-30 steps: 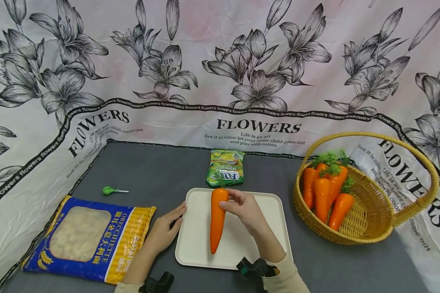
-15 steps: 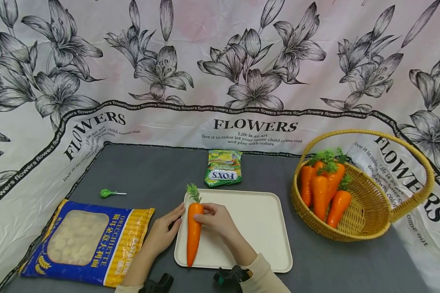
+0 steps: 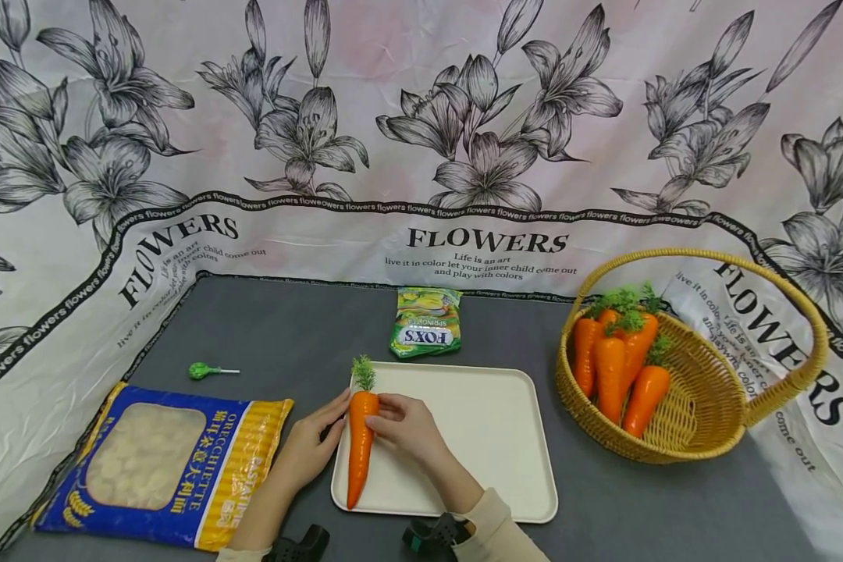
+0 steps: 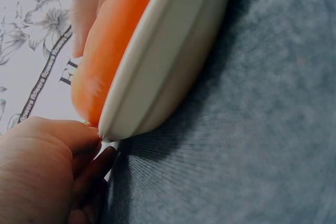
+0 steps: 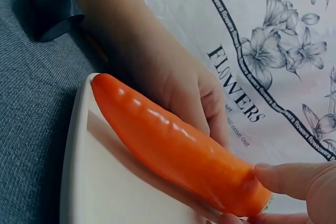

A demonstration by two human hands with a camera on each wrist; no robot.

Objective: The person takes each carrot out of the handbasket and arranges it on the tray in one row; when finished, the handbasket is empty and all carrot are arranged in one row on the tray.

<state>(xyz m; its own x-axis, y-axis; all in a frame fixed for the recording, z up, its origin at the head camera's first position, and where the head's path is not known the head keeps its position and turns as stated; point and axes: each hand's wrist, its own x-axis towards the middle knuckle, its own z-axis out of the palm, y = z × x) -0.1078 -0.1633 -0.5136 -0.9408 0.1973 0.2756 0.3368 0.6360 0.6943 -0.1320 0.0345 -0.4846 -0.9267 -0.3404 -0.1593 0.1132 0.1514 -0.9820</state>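
An orange carrot [image 3: 361, 445] with a green leafy top lies along the left side of a cream rectangular tray [image 3: 478, 437]. In the head view, my right hand [image 3: 414, 433] grips the carrot near its leafy end; its thumb [image 5: 283, 178] presses the upper side in the right wrist view. My left hand [image 3: 311, 446] holds the tray's left rim between thumb and fingers, beside the carrot. The left wrist view shows that hand [image 4: 44, 166] at the tray's corner, with some fingers below the rim.
Several carrots [image 3: 610, 375] lie in a yellow wicker basket [image 3: 702, 437] at right. A green Fox's candy bag [image 3: 426, 321] is behind the tray. On the left are a blue and yellow pasta bag [image 3: 161, 468] and a green lollipop [image 3: 200, 371]. Flowered cloth [image 3: 365, 101] hangs behind.
My right hand has moved the carrot leftward from above the tray's middle and lowered it at the left side. The left hand stays at the tray's rim. The head view has shifted slightly.
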